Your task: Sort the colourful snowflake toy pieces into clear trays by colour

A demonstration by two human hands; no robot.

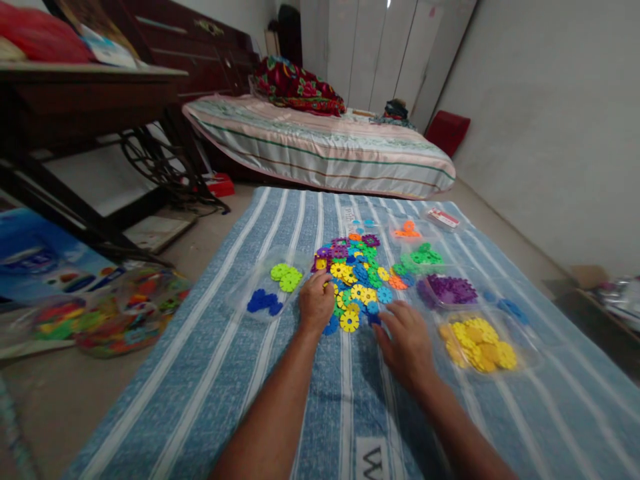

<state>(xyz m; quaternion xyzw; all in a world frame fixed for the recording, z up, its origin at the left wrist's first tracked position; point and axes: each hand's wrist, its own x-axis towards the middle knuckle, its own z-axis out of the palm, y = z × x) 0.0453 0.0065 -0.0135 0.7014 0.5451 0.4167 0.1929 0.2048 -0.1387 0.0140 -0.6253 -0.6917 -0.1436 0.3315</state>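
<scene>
A mixed pile of coloured snowflake-shaped plastic discs [357, 273] lies on a blue striped cloth [320, 400]. My left hand [316, 300] rests on the pile's near-left edge, fingers curled onto the discs. My right hand [406, 343] lies palm down at the pile's near-right edge, fingertips touching a blue disc [373, 319]; what it grips, if anything, is hidden. Sorted groups lie around in clear trays: lime green discs [286, 277] and dark blue discs [264, 302] at left, yellow discs [477, 343] and purple discs [450, 290] at right, green discs [423, 255] and orange discs [407, 231] beyond.
A mattress [320, 143] with a red floral bundle lies behind the cloth. A dark sewing-machine table [85, 100] stands at the left. A clear bag of mixed discs [120, 313] and a blue box [35, 260] lie on the floor at left. A wall runs along the right.
</scene>
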